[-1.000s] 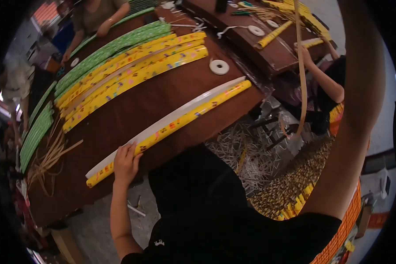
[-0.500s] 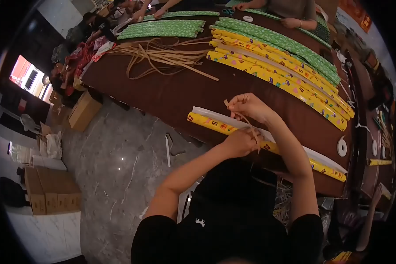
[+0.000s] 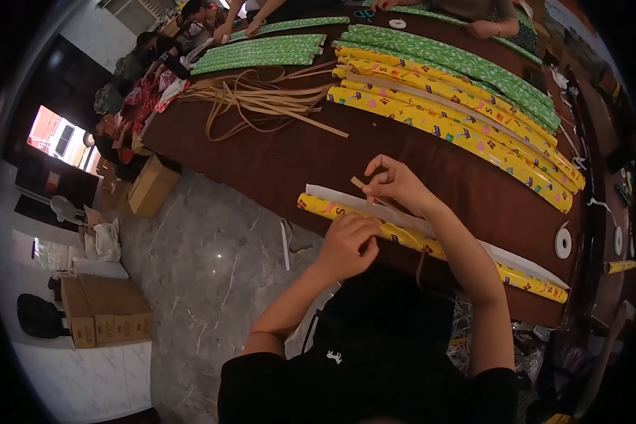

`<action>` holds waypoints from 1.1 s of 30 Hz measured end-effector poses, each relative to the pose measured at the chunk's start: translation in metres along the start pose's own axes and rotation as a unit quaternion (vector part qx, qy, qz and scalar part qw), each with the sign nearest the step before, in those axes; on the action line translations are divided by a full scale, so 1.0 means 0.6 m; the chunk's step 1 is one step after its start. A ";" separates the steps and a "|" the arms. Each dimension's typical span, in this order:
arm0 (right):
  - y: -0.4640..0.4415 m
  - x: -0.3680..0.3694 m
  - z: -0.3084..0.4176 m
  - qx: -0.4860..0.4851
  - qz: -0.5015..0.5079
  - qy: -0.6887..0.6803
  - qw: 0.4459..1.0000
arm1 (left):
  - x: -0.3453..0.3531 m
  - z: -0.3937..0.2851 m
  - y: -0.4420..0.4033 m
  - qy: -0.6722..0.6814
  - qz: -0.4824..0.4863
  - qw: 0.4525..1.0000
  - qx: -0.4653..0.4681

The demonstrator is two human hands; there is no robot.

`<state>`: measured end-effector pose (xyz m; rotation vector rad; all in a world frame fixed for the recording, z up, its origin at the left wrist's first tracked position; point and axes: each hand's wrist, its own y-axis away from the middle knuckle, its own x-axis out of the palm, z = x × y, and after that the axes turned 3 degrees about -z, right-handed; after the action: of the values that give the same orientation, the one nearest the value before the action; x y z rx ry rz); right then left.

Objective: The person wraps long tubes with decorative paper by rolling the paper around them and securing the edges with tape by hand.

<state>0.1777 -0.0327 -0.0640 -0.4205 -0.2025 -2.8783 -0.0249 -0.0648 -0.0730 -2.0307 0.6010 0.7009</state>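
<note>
Daylight shows through a bright opening in the dark wall across the room, with part of a vehicle visible outside. Near me the floor is grey, veined like marble and shiny enough to catch small glints, and beside it I see a pale fan, stacked cardboard boxes and a white marble-patterned panel. A large dark-brown table stands over the floor.

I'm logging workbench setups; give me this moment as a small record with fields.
Left hand: curled over the near yellow roll
Right hand: holding a tan strip near its end
Surface: brown table
Beyond: patterned yellow rolls, then green rolls
Farther left: loose pile of tan strips
Behind near roll's right end: white coil
</note>
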 end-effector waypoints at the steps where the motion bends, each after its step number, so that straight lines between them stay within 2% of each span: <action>1: 0.001 0.003 -0.001 -0.010 0.005 0.041 0.999 | -0.011 0.010 0.009 -0.021 -0.042 0.996 -0.070; 3: 0.007 0.019 -0.007 -0.028 0.017 0.083 0.996 | -0.030 0.032 0.014 0.051 -0.124 0.958 -0.255; 4: 0.009 0.027 -0.011 -0.045 0.027 0.131 0.990 | -0.039 0.041 0.012 0.076 -0.135 0.939 -0.306; 5: 0.009 0.034 -0.018 -0.049 0.044 0.098 0.993 | -0.043 0.046 0.009 0.074 -0.130 0.940 -0.306; 6: 0.008 0.039 -0.020 -0.049 0.041 0.093 0.994 | -0.047 0.048 0.006 0.158 -0.116 0.919 -0.342; 7: 0.007 0.042 -0.021 -0.064 0.054 0.145 0.986 | -0.048 0.048 0.006 0.242 -0.100 0.889 -0.375; 8: 0.008 0.043 -0.020 -0.079 0.066 0.199 0.975 | -0.046 0.054 0.011 0.242 -0.098 0.889 -0.375; 11: 0.009 0.045 -0.018 -0.076 0.068 0.242 0.965 | -0.044 0.070 0.021 0.310 -0.056 0.860 -0.401; 12: 0.009 0.044 -0.016 -0.077 0.068 0.242 0.965 | -0.047 0.070 0.022 0.299 -0.069 0.865 -0.398; 14: 0.010 0.039 -0.011 -0.006 0.119 0.179 0.977 | -0.060 0.079 0.021 0.273 -0.118 0.872 -0.388; 16: 0.010 0.037 -0.007 -0.010 0.113 0.171 0.979 | -0.088 0.102 0.011 0.229 -0.165 0.875 -0.394; 19: 0.012 0.036 -0.003 0.014 0.082 0.171 0.982 | -0.108 0.169 0.022 0.175 -0.163 0.884 -0.401; 21: 0.009 0.031 -0.013 0.037 0.055 0.178 0.982 | -0.112 0.184 0.020 0.200 -0.164 0.872 -0.415; 23: 0.004 0.019 -0.040 -0.090 0.008 0.332 0.939 | -0.109 0.196 0.021 0.183 -0.136 0.881 -0.414; 26: 0.001 0.015 -0.044 -0.114 -0.003 0.368 0.923 | -0.111 0.205 0.017 0.135 -0.095 0.892 -0.420; 29: 0.000 0.014 -0.043 -0.152 -0.002 0.416 0.897 | -0.106 0.219 0.019 0.146 -0.090 0.892 -0.418; 33: -0.003 0.017 -0.047 -0.155 0.002 0.443 0.883 | -0.112 0.226 0.008 0.138 -0.061 0.887 -0.437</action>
<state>0.1604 -0.0379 -0.0881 0.8539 0.4162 -2.7624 -0.1103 0.0586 -0.0920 -3.0185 0.3175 0.6742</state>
